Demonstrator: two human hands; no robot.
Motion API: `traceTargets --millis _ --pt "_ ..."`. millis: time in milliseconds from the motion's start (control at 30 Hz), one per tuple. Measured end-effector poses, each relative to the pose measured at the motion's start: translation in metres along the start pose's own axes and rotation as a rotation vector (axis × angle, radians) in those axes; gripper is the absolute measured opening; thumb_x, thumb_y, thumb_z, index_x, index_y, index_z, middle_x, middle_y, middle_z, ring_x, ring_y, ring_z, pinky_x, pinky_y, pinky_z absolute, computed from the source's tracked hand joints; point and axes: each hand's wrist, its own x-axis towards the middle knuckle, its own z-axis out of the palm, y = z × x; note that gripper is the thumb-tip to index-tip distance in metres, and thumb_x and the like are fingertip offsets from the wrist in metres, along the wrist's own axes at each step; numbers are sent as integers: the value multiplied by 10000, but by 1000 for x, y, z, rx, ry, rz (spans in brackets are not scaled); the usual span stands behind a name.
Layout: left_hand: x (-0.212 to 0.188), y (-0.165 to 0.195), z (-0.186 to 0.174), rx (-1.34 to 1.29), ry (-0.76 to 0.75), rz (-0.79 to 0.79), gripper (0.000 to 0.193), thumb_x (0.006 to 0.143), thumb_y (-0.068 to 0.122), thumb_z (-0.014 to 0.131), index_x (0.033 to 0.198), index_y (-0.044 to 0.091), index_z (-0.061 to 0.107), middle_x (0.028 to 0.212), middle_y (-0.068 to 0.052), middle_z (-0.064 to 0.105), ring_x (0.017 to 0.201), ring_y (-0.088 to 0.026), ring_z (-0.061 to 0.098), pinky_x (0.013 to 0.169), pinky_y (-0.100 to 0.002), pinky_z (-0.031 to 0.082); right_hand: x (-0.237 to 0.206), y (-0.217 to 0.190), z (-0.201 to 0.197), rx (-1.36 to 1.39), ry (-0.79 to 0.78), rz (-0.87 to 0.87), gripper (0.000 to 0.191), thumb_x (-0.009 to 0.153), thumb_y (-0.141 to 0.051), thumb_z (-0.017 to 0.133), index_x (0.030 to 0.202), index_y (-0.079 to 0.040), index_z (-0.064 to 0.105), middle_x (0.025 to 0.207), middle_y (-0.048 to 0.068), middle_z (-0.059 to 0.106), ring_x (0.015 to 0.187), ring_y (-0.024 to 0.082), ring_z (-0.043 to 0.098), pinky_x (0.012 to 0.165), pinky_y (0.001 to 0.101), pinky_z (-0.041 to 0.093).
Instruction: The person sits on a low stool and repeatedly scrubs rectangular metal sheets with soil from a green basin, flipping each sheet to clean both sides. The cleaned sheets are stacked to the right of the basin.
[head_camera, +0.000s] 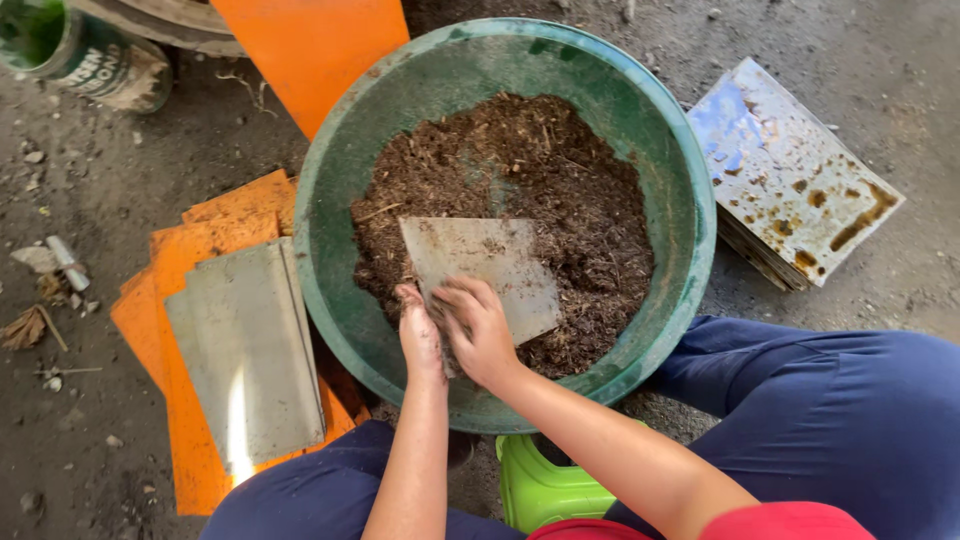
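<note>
A large green basin (660, 150) sits on the ground between my knees, half full of dark brown crumbly soil (540, 160). A flat grey rectangular sheet (480, 260) lies tilted on the soil at the near side. My left hand (418, 335) grips its near left corner. My right hand (482, 330) holds the sheet's near edge beside it, fingers curled over it. Both hands touch each other over the basin's near side.
Left of the basin lie grey sheets (245, 350) stacked on orange sheets (190, 440). Another orange sheet (310, 45) is at the top. A stained stack of square sheets (785, 170) lies right. A green can (80, 50) stands top left. I sit on a lime-green stool (540, 485).
</note>
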Motion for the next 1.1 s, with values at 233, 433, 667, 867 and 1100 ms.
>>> traceTargets --millis 233,433,667,867,1100 --pt "-13 20 7 414 112 -32 735 961 456 600 1549 71 390 1621 -74 406 1452 -191 416 1167 -361 329 101 49 30 -30 -15 68 308 1009 -124 534 1240 -102 737 1486 155 575 1372 384 509 1177 520 381" --pt "-11 -1 -16 355 129 -70 740 953 347 651 1573 58 368 1653 -93 370 1489 -211 379 1194 -376 285 111 142 7 -182 129 274 330 926 -96 513 1131 -47 767 1301 215 635 1242 374 567 1069 475 463" --pt "-9 -6 -29 263 136 -10 704 957 255 662 1553 -13 400 1610 -149 443 1406 -233 469 1143 -356 376 80 61 35 -38 47 131 293 986 -158 532 1180 -28 708 1378 201 612 1327 390 553 1170 450 417" --pt "-33 21 -14 376 122 0 736 940 156 691 1563 -2 333 1618 -96 402 1436 -187 433 1159 -338 361 79 103 24 -40 43 71 317 1061 -230 506 1223 -66 725 1430 175 592 1350 382 536 1164 483 394" --pt "-43 32 -7 484 63 -250 709 857 57 686 1510 48 409 1448 -124 577 1294 -240 568 1089 -370 435 72 232 -31 -309 -91 336 316 1040 -188 506 1271 -47 668 1359 194 580 1246 360 573 1070 420 471"
